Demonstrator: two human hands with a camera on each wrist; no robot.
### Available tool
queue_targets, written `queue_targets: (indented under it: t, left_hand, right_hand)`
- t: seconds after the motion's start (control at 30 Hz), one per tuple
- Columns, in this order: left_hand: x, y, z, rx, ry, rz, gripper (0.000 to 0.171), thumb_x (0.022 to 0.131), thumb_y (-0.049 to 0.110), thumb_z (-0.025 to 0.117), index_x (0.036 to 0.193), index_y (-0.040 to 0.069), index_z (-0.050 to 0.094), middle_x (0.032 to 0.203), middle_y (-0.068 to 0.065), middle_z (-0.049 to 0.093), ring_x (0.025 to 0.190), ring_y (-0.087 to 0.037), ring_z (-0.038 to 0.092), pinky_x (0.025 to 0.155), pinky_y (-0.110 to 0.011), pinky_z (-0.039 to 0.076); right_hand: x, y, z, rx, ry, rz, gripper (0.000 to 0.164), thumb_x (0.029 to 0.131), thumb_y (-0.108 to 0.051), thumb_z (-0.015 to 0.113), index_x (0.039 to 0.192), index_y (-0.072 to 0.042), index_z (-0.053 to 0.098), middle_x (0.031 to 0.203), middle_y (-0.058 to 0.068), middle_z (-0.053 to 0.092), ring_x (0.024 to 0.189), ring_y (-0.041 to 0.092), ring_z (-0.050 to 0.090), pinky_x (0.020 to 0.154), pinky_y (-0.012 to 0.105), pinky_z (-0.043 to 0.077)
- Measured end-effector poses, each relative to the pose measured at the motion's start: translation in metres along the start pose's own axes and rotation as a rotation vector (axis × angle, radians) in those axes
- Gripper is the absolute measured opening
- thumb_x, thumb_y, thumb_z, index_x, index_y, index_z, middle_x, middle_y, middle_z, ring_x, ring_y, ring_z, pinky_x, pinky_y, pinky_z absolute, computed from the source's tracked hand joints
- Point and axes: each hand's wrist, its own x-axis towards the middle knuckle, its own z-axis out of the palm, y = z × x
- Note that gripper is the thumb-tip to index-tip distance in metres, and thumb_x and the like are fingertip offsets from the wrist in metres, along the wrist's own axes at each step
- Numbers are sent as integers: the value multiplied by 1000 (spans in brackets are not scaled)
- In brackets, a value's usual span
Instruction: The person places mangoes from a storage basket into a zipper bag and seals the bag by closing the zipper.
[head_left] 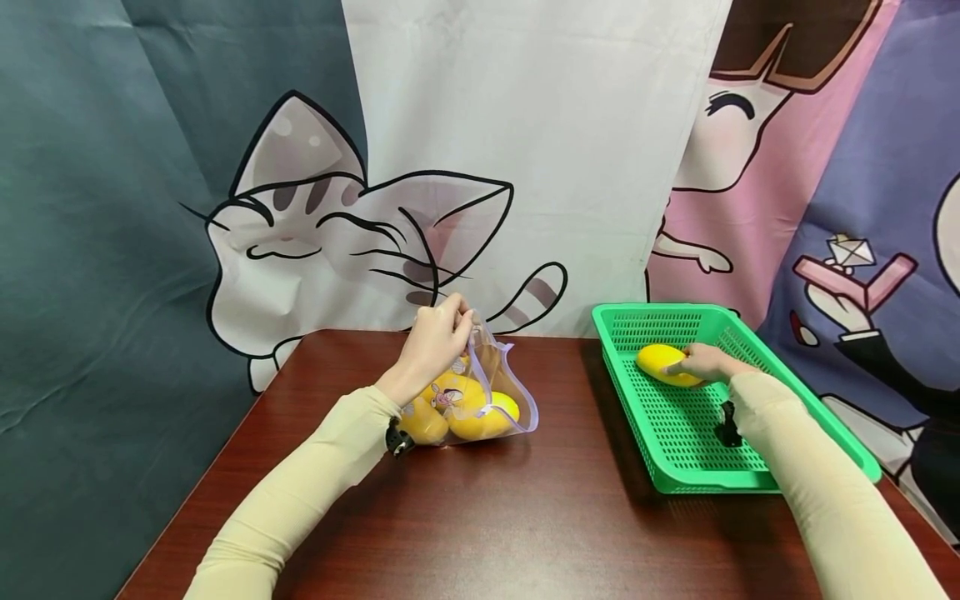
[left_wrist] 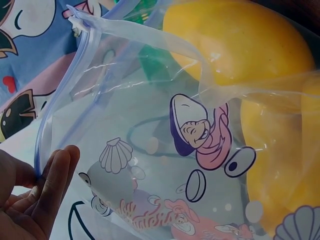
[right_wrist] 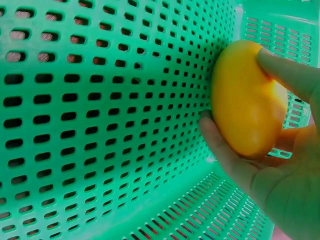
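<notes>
My left hand [head_left: 438, 337] pinches the top edge of a clear zip bag [head_left: 504, 360] with lilac trim, holding it upright on the table. Cartoon figures and shells are printed on the bag's film [left_wrist: 150, 130]. Inside it lie several yellow mangoes [head_left: 483, 417], pressed against the plastic in the left wrist view. At the right, my right hand [head_left: 708, 363] is inside a green basket [head_left: 678, 481], its thumb and fingers curled round a yellow mango [right_wrist: 245, 100]. That mango is at the basket's perforated bottom; whether it touches cannot be told.
The dark red-brown table [head_left: 510, 517] carries both bag and basket, with the basket near its right edge. A cloth backdrop [head_left: 570, 125] with cartoon prints hangs behind the table's far edge. Black wrist cameras sit on both sleeves.
</notes>
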Motion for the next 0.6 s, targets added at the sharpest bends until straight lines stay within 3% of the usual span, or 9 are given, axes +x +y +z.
queue_targets:
  t: [0.23, 0.47, 0.6]
  left_hand:
    - [0, 1, 0, 3, -2, -2, 13, 97, 13, 49, 87, 6, 56, 56, 2, 57, 41, -2, 50, 37, -21, 37]
    - [-1, 2, 0, 3, -2, -4, 13, 96, 12, 49, 88, 5, 56, 56, 1, 57, 40, -3, 50, 36, -20, 37]
    - [-1, 1, 0, 9, 0, -5, 13, 96, 12, 49, 88, 5, 57, 55, 1, 57, 40, -3, 49, 37, -20, 36]
  right_hand:
    - [2, -1, 0, -52, 41, -51, 82, 89, -30, 62, 135, 24, 22, 132, 46, 31, 104, 43, 55, 74, 40, 56]
    - [-2, -6, 0, -134, 125, -101, 75, 88, -30, 63, 133, 20, 30, 121, 40, 47, 99, 40, 57, 73, 40, 55]
    - [-4, -10, -1, -216, 187, -149, 74, 87, -33, 64, 132, 18, 36, 120, 38, 51, 100, 42, 56, 77, 46, 50]
